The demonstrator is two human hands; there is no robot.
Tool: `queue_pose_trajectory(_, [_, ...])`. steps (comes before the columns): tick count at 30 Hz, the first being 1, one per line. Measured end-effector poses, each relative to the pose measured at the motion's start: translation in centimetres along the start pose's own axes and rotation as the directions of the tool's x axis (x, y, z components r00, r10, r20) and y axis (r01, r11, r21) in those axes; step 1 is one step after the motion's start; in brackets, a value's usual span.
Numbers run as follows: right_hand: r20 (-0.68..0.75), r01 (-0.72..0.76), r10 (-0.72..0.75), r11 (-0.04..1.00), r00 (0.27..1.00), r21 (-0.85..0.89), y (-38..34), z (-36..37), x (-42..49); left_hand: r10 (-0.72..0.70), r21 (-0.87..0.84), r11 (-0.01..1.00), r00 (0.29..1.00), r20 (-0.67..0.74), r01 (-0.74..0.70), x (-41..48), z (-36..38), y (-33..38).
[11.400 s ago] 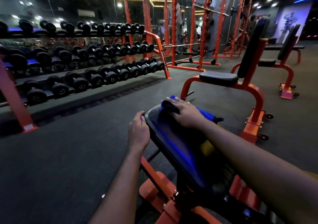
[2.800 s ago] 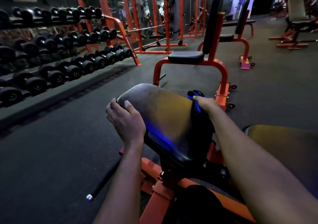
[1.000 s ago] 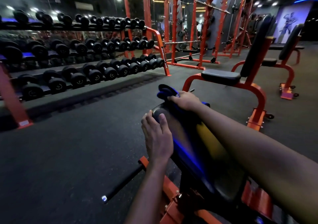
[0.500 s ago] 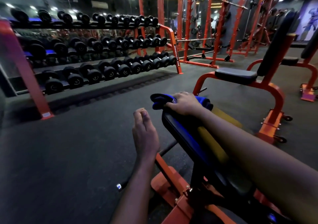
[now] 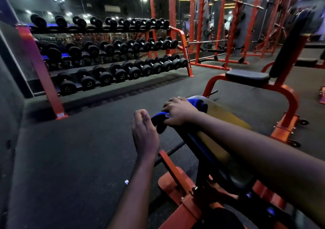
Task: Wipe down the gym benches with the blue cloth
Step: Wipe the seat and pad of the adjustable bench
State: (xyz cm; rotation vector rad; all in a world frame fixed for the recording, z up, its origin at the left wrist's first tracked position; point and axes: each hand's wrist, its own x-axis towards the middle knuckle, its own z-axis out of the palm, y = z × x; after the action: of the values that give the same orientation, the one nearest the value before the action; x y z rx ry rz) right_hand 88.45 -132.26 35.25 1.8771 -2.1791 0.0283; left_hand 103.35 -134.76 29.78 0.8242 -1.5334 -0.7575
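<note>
Right hand [image 5: 177,111]: grip closed palm-down on the bunched blue cloth [image 5: 159,122], fingers seemingly curled over its folds, though blurred. Cloth pressed on the far end of the bench pad [image 5: 223,123], one fold hanging off the pad's left edge. Left hand [image 5: 145,137]: grip narrow and empty, fingers loosely together, in the air just beside that hanging fold, clear of the pad. Pad tilted, carried on an orange frame [image 5: 175,181] over dark rubber floor [image 5: 79,149]. Beyond, to the right, a second bench [image 5: 246,76] with upright backrest; to the left, a three-tier dumbbell rack [image 5: 40,66]; at the back, orange power racks [image 5: 228,35]
</note>
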Motion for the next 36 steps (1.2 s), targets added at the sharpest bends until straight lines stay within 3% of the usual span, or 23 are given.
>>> queue_pose_trajectory(3, [0.081, -0.236, 0.226, 0.962, 0.971, 0.140, 0.2, -1.5, 1.3, 0.012, 0.003, 1.000, 1.000, -0.007, -0.012, -0.2, -0.9, -0.3])
queue_pose_trajectory(5, [0.100, -0.337, 0.325, 0.930, 0.940, 0.145, -0.4, -1.9, 2.1, 0.015, 0.018, 1.000, 1.000, -0.017, -0.015, -0.2, -1.7, -0.6])
queue_pose_trajectory(7, [0.092, -0.309, 0.301, 0.946, 0.949, 0.100, -1.1, -1.2, 1.7, 0.013, 0.036, 0.999, 1.000, -0.017, -0.012, -0.3, -2.2, -0.7])
queue_pose_trajectory(12, [0.023, -0.056, 0.058, 0.993, 0.998, -0.103, -3.8, 0.6, -4.3, -0.032, 0.023, 0.999, 0.999, 0.021, 0.031, -0.4, -1.9, -0.4])
queue_pose_trajectory(16, [0.055, -0.054, 0.071, 0.963, 0.996, -0.265, -5.8, 2.6, -9.3, -0.018, 0.013, 1.000, 0.999, 0.049, 0.017, -0.7, -1.7, 0.1])
queue_pose_trajectory(26, [0.021, -0.145, 0.150, 0.978, 0.988, -0.152, -5.8, 1.3, -5.1, -0.013, 0.035, 0.999, 0.998, 0.066, 0.011, -1.6, -2.0, -0.2])
queue_pose_trajectory(30, [-0.068, -0.243, 0.240, 0.970, 0.968, -0.027, -6.5, 2.1, -10.4, -0.036, 0.037, 0.999, 0.995, 0.094, 0.033, -2.0, -1.4, 0.2])
queue_pose_trajectory(36, [-0.131, -0.344, 0.344, 0.939, 0.930, 0.022, -6.9, 3.6, -17.2, -0.005, -0.013, 1.000, 0.985, 0.174, 0.007, -1.6, -0.1, 1.0])
